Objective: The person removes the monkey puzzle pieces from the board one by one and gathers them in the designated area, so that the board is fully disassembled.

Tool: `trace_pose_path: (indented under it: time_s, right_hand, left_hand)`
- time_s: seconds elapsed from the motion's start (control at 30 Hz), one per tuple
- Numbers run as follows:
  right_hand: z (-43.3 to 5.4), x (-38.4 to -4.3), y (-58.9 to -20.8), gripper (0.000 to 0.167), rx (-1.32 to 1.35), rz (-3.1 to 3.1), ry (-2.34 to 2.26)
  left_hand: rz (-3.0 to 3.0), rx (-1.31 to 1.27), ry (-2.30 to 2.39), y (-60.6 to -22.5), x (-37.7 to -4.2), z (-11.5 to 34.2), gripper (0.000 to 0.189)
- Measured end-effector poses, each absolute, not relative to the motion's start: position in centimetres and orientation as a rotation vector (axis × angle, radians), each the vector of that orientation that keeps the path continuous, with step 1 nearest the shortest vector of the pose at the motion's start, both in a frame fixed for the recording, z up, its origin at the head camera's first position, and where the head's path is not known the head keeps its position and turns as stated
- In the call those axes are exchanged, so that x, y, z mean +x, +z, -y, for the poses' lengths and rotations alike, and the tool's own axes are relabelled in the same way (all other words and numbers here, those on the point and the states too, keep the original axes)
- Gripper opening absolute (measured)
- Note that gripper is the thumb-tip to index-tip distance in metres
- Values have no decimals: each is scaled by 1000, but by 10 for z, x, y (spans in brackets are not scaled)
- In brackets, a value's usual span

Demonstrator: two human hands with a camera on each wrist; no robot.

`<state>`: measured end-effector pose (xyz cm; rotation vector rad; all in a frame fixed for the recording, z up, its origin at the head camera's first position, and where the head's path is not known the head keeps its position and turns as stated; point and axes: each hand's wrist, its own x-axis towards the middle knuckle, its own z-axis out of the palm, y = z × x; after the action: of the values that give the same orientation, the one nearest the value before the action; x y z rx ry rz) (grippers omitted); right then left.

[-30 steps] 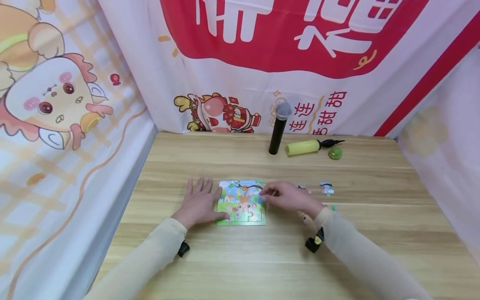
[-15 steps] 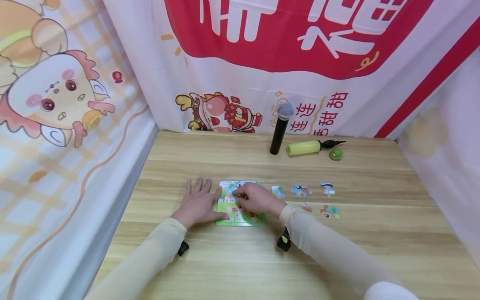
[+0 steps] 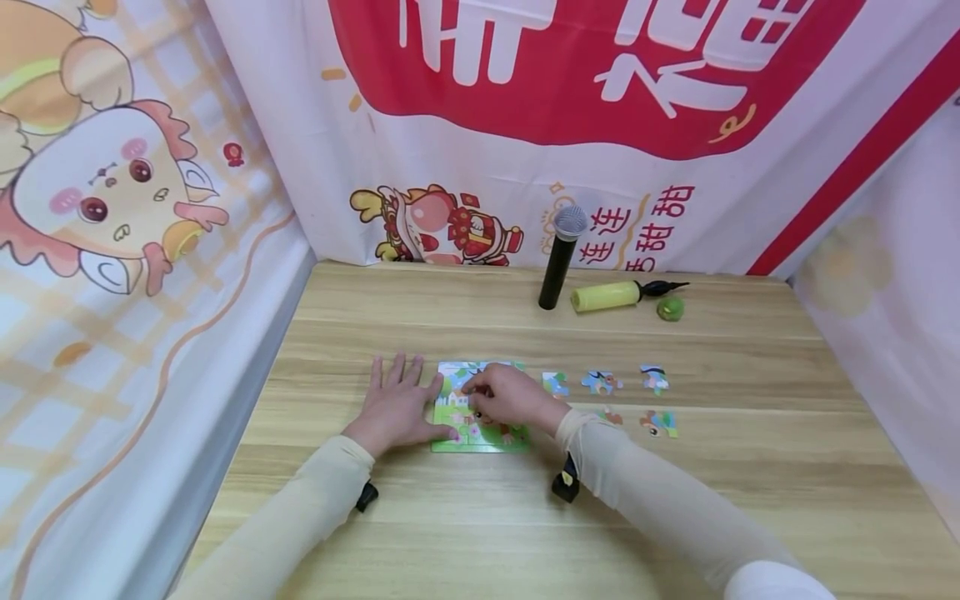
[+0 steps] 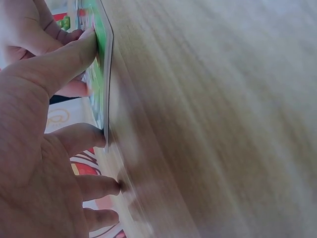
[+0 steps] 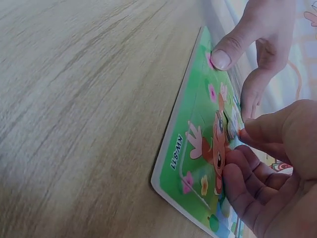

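A jigsaw puzzle board (image 3: 480, 447) with a green border and a cartoon animal lies flat on the wooden table. My left hand (image 3: 397, 406) is spread at its left side, thumb on the lower left corner and index finger at the edge. In the left wrist view, the other fingertips of the left hand (image 4: 44, 153) rest on the table. My right hand (image 3: 517, 398) reaches over the board's middle. The right wrist view has the thumb and index finger of my right hand (image 5: 272, 163) pinching a puzzle piece (image 5: 230, 125), tilted up from the picture and partly hidden.
Several loose puzzle pieces lie right of the board, among them a blue-green piece (image 3: 553, 383) and a far-right piece (image 3: 654, 378). Behind stand a microphone (image 3: 557, 267), a yellow hand pump (image 3: 606, 297) and a small green object (image 3: 671, 309). A printed cloth (image 3: 450, 150) hangs along the back.
My right hand has moved left from the board's right edge to its middle. A blue-green piece now lies just right of the board. My left hand has stayed in place.
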<state>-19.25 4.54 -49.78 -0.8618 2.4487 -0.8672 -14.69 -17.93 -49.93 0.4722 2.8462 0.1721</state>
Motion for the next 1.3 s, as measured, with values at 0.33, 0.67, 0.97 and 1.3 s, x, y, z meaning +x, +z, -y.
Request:
trace_pose_path:
  time_s: [0.33, 0.67, 0.97, 1.3]
  right_hand:
    - [-50, -192, -500, 14, -841, -2513, -912]
    - [-63, -193, -502, 11, -652, -2389, -1162]
    - [-131, -183, -494, 16, -485, -2224, -1236]
    - [-194, -169, -498, 15, -469, -2275, -1151]
  left_hand:
    - [-2839, 476, 167, -501, -148, 175, 105]
    - [-2821, 461, 181, -503, -149, 175, 106]
    - [-2841, 461, 205, -503, -148, 177, 105]
    - [-2836, 471, 215, -500, -148, 177, 105]
